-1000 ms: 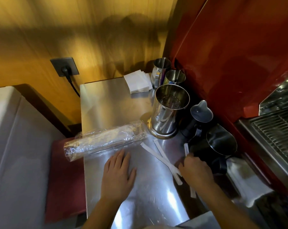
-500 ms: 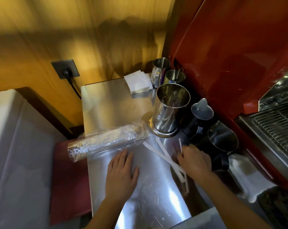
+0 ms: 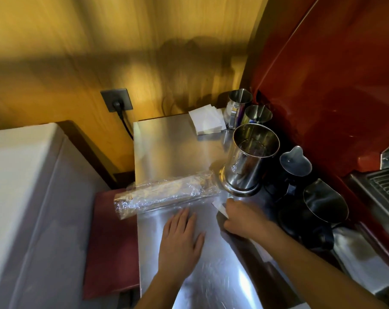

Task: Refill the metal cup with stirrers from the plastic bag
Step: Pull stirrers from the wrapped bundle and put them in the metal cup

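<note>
Loose stirrers are being gathered at lower centre, pinched by the right hand. The left hand is laid flat, fingers spread, on the desk. Next, they must be dropped into the metal cup, right of the plastic bag.

The widest bare stretch of the steel counter lies toward the wall, between the plastic bag and the stack of white napkins — a hand could pass there freely. The bag lies crosswise, its left end overhanging the counter's edge, so it bars the way from the near side to that open stretch. The right side is crowded: the metal cup stands just beside the bag's right end, two small steel pitchers behind it, two dark pitchers along the red machine. Nearer, the left hand lies flat (fingers spread) and the right hand sits low beside it — little room between them.
</note>
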